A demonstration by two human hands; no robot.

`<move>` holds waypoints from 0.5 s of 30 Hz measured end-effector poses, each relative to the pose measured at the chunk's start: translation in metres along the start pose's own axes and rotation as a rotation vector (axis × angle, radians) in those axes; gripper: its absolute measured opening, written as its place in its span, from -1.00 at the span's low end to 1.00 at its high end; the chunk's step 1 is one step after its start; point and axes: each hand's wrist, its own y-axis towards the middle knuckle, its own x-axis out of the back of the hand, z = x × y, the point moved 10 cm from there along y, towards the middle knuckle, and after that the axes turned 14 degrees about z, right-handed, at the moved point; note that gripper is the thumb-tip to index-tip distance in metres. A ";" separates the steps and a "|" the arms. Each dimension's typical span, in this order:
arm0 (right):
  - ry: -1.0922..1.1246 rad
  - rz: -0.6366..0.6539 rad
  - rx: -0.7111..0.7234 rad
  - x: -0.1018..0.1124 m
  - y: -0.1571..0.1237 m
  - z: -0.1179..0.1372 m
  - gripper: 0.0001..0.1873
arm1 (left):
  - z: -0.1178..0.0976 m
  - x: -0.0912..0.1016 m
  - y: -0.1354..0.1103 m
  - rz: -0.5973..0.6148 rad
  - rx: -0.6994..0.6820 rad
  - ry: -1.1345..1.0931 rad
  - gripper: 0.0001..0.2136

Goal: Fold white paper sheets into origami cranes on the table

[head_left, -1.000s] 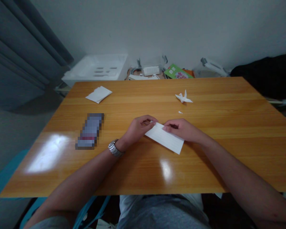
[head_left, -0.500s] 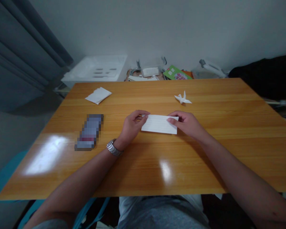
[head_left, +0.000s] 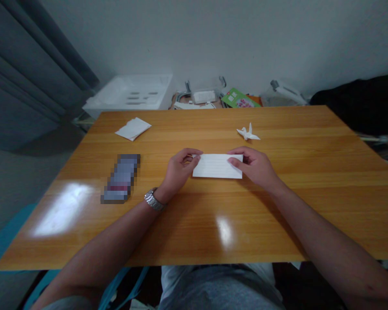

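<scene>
A folded white lined sheet of paper (head_left: 217,166) lies flat on the wooden table (head_left: 278,215), lengthwise left to right. My left hand (head_left: 180,168), with a metal watch on its wrist, pinches the sheet's left end. My right hand (head_left: 255,165) pinches the right end, thumb on top. Both hands rest on the table.
A small white paper crane (head_left: 247,132) stands behind my right hand. A folded white paper stack (head_left: 133,128) lies at the far left, and a dark blurred flat object (head_left: 120,178) lies left of my left hand. Beyond the table's far edge sit a white bin (head_left: 129,93) and clutter.
The sheet has turned from a slant to lying straight across, and moved a little farther from me. Both hands kept hold of its ends.
</scene>
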 end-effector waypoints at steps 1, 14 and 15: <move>-0.002 0.000 0.001 0.000 0.000 0.000 -0.64 | 0.001 0.000 0.000 0.000 -0.002 -0.004 -0.76; 0.058 0.112 -0.035 -0.009 0.003 -0.005 -0.63 | -0.002 -0.002 0.002 0.050 -0.014 0.065 -0.78; 0.084 0.142 -0.045 -0.012 0.003 -0.006 -0.63 | -0.003 -0.005 0.002 0.079 -0.018 0.095 -0.79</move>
